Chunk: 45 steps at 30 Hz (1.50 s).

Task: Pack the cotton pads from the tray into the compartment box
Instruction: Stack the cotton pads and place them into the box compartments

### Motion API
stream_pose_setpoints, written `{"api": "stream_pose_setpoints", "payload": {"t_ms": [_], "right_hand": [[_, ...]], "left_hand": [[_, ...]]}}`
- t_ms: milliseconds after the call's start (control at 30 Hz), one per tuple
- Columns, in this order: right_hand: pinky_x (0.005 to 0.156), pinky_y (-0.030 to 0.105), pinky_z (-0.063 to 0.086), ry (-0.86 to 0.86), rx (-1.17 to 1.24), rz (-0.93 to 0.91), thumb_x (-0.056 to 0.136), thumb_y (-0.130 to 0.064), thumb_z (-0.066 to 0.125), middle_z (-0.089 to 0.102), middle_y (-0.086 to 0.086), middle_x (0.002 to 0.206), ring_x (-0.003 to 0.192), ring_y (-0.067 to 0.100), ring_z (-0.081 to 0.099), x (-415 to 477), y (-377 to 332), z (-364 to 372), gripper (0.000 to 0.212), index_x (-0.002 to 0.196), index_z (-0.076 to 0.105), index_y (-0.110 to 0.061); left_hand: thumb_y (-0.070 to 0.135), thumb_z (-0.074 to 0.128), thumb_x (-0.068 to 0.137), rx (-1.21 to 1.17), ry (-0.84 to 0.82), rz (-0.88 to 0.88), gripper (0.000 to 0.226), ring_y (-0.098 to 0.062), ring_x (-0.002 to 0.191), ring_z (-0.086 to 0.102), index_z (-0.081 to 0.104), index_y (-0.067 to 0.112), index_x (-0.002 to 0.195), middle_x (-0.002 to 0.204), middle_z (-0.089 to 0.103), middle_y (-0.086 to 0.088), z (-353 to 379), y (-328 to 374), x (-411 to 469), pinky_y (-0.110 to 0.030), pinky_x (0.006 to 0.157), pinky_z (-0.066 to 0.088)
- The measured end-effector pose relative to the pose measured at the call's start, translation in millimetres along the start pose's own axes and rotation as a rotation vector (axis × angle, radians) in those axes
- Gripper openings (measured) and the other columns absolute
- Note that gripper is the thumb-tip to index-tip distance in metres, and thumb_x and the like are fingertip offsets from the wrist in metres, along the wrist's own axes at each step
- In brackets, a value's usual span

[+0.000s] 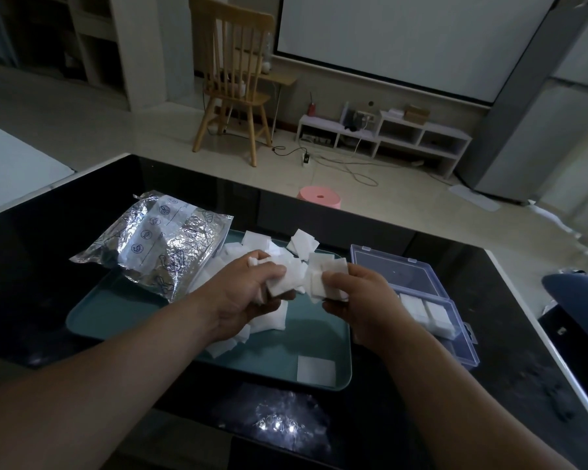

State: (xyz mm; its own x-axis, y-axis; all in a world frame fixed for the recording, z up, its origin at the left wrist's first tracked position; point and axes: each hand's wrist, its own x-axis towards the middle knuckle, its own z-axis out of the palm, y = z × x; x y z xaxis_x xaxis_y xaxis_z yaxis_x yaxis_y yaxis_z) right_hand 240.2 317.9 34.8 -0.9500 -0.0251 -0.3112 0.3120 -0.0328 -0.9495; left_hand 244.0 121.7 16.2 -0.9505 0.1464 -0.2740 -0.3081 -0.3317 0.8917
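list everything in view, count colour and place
teal rectangular plastic tray: one, teal, middle of table
white square cotton pads: many, white, loose pile on the tray
lone pad: one, white, tray's front right corner
crinkled silver foil bag: one, silver, over the tray's left side
clear plastic compartment box: one, clear, lid open, right of the tray
packed pad stacks: at least two, white, in the box
glossy black table: one, black, under everything
wooden chair: one, light wood, floor beyond
round pink stool: one, pink, past the table's far edge
left hand: over the tray, gripping pads
right hand: beside it, gripping pads
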Motion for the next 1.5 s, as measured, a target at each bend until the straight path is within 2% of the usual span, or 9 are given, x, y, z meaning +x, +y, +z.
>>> {"api": "stream_pose_setpoints", "payload": {"t_ms": [167,267,600,800,1000,1133,1300,1400,1500], "right_hand": [[0.066,0.027,0.059,0.044,0.078,0.032,0.098,-0.009,0.067,0.065,0.017,0.123,0.101,0.029,0.069,3,0,-2,0.025,0.122,0.066,-0.006],[0.067,0.028,0.059,0.004,0.120,0.052,0.098,-0.010,0.068,0.064,0.019,0.127,0.104,0.032,0.068,2,0,1,0.030,0.127,0.064,-0.004],[0.077,0.033,0.060,-0.059,0.126,0.085,0.098,-0.009,0.068,0.061,0.016,0.126,0.108,0.033,0.066,-2,-4,2,0.017,0.115,0.066,-0.008],[0.078,0.034,0.056,-0.098,0.047,0.057,0.098,-0.011,0.069,0.069,0.013,0.120,0.101,0.027,0.069,-6,-5,4,0.019,0.117,0.066,-0.012],[0.070,0.028,0.054,-0.205,0.062,0.059,0.098,-0.009,0.067,0.079,0.008,0.100,0.083,0.018,0.071,-9,-3,7,0.021,0.119,0.070,-0.007],[0.067,0.026,0.056,-0.275,0.138,0.091,0.099,-0.005,0.065,0.077,0.011,0.102,0.081,0.017,0.072,-10,6,17,0.019,0.117,0.071,-0.006],[0.063,0.027,0.058,-0.291,0.123,0.106,0.098,-0.004,0.067,0.075,0.014,0.093,0.076,0.021,0.072,-12,15,25,0.014,0.112,0.067,-0.003],[0.061,0.026,0.056,-0.249,0.093,0.096,0.097,-0.004,0.068,0.075,0.015,0.089,0.070,0.020,0.071,-10,13,21,0.013,0.110,0.066,-0.001],[0.065,0.027,0.057,-0.209,0.069,0.082,0.097,-0.006,0.069,0.075,0.017,0.099,0.072,0.018,0.072,-8,7,13,0.023,0.119,0.065,0.001]], "left_hand": [[0.001,0.051,0.099,-0.236,-0.020,-0.064,0.012,-0.040,0.097,0.075,0.053,0.007,0.108,0.113,0.074,-0.025,1,4,-2,-0.043,0.070,0.065],[-0.001,0.054,0.096,-0.305,-0.015,-0.106,0.011,-0.032,0.082,0.076,0.054,0.008,0.091,0.091,0.069,-0.018,2,5,-3,-0.050,0.073,0.065],[0.028,0.077,0.090,-0.187,-0.022,-0.133,0.025,-0.016,0.065,0.060,0.063,0.023,0.111,0.080,0.056,-0.003,-1,3,-1,-0.035,0.064,0.061],[0.007,0.060,0.096,-0.148,-0.069,-0.161,0.013,-0.016,0.061,0.052,0.059,0.019,0.090,0.076,0.051,-0.003,-1,-2,1,-0.030,0.056,0.056],[0.035,0.076,0.084,-0.148,-0.143,-0.108,0.025,-0.012,0.061,0.049,0.063,0.021,0.100,0.074,0.056,0.000,5,3,-5,-0.022,0.055,0.049],[0.027,0.069,0.092,-0.185,-0.218,-0.105,0.035,-0.018,0.080,0.064,0.062,0.012,0.123,0.097,0.067,-0.010,7,-2,-3,-0.028,0.068,0.054],[0.017,0.061,0.099,-0.201,-0.176,-0.096,0.011,-0.025,0.082,0.066,0.055,0.015,0.108,0.103,0.064,-0.018,1,-6,3,-0.036,0.068,0.055],[0.019,0.055,0.100,-0.237,-0.112,-0.109,0.036,-0.030,0.100,0.066,0.056,-0.001,0.130,0.128,0.066,-0.026,-2,-5,6,-0.040,0.078,0.058],[0.018,0.054,0.101,-0.310,-0.027,-0.138,0.037,-0.025,0.089,0.073,0.059,0.003,0.135,0.116,0.074,-0.019,-5,-3,7,-0.040,0.072,0.064]]}}
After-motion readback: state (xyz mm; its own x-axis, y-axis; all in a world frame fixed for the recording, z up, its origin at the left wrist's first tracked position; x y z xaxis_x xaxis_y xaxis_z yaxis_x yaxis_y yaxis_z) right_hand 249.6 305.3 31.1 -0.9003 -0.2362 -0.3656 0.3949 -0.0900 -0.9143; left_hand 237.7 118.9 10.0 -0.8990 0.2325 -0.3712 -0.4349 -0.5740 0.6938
